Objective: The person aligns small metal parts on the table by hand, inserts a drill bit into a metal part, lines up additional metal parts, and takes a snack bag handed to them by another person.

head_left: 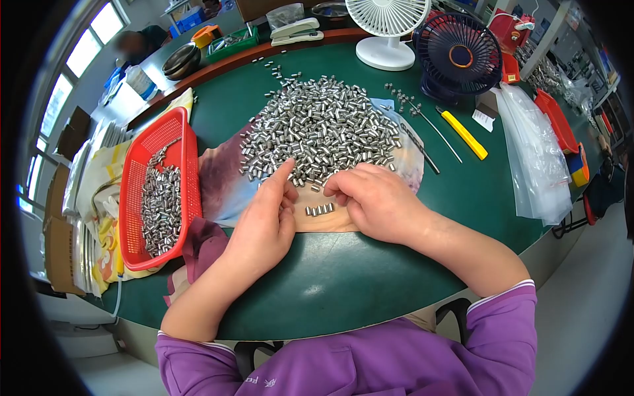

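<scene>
A large heap of small shiny metal cylinders (317,125) lies on a patterned cloth (221,175). Just in front of the heap, a short row of several cylinders (319,210) is lined up on the cloth between my hands. To the left of that row is my left hand (267,214), its index finger stretched to the heap's near edge and its thumb apart; I see nothing in it. On the other side, my right hand (380,201) has its fingers curled inward near the heap's front edge. What its fingertips hold, if anything, is hidden.
A red plastic basket (191,191) with more cylinders stands at left. To the right lie a yellow-handled cutter (464,135), a thin metal rod (441,135) and clear plastic bags (535,158). A white fan (386,49) and a dark fan (459,56) stand behind. Another person sits far left.
</scene>
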A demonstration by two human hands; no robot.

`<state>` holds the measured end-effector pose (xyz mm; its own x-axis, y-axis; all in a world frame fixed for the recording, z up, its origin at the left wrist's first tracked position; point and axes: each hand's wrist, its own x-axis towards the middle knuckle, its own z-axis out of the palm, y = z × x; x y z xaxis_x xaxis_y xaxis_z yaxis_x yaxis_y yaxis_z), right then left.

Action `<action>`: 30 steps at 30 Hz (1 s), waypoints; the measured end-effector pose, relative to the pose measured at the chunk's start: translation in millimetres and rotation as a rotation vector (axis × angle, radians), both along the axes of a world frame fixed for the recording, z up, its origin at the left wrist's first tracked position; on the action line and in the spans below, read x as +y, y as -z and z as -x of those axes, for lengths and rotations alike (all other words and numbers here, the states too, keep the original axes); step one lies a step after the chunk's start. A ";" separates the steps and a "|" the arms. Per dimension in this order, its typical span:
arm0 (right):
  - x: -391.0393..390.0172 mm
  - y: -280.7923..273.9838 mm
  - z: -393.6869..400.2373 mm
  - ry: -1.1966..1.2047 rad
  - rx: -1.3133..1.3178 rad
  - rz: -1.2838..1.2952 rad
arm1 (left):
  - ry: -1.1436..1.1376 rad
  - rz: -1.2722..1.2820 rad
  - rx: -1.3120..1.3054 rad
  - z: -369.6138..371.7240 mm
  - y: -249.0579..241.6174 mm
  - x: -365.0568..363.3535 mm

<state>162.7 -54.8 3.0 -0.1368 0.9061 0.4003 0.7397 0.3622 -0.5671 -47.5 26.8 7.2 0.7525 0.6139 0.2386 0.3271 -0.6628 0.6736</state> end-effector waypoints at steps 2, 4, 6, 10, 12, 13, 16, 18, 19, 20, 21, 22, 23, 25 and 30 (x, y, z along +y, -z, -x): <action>0.1 0.8 0.5 -0.014 0.023 0.060 | -0.016 -0.015 0.015 0.9 -1.6 0.9; 1.1 5.2 2.1 -0.023 -0.002 -0.013 | -0.027 -0.032 0.018 1.4 -1.8 1.4; 0.6 5.1 2.9 -0.030 0.000 -0.019 | -0.035 -0.031 0.031 2.0 -3.2 1.2; 0.3 6.0 3.6 -0.044 -0.008 -0.016 | -0.041 -0.053 0.064 3.2 -7.2 0.0; 0.1 6.0 4.7 -0.048 -0.012 -0.024 | -0.042 -0.067 0.065 3.8 -8.5 -0.8; 0.1 6.0 5.2 -0.052 -0.016 -0.032 | -0.043 -0.080 0.065 4.0 -9.0 -1.1; -0.2 5.1 6.0 -0.086 -0.025 -0.006 | -0.046 -0.096 0.075 4.5 -9.9 -1.3; -1.1 4.6 7.1 -0.092 -0.039 -0.007 | -0.046 -0.097 0.079 5.0 -9.6 -1.3; -1.6 4.5 7.7 -0.098 -0.054 -0.009 | -0.045 -0.097 0.082 5.2 -9.5 -1.3; -1.6 5.4 8.0 -0.098 -0.054 -0.009 | -0.045 -0.098 0.082 5.3 -9.6 -1.2; -1.3 7.0 8.2 -0.109 -0.048 -0.018 | -0.050 -0.102 0.095 5.5 -9.8 -1.2; -1.3 8.2 8.6 -0.120 -0.042 -0.026 | -0.056 -0.107 0.107 5.8 -9.9 -1.2; -1.4 8.8 9.3 -0.120 -0.042 -0.027 | -0.056 -0.108 0.107 6.3 -9.6 -1.1; -1.6 9.4 10.6 -0.123 -0.035 -0.055 | -0.055 -0.125 0.127 7.1 -8.0 -0.5; -1.3 5.6 9.4 -0.096 -0.007 -0.050 | -0.033 -0.128 0.114 4.9 -5.2 -1.0</action>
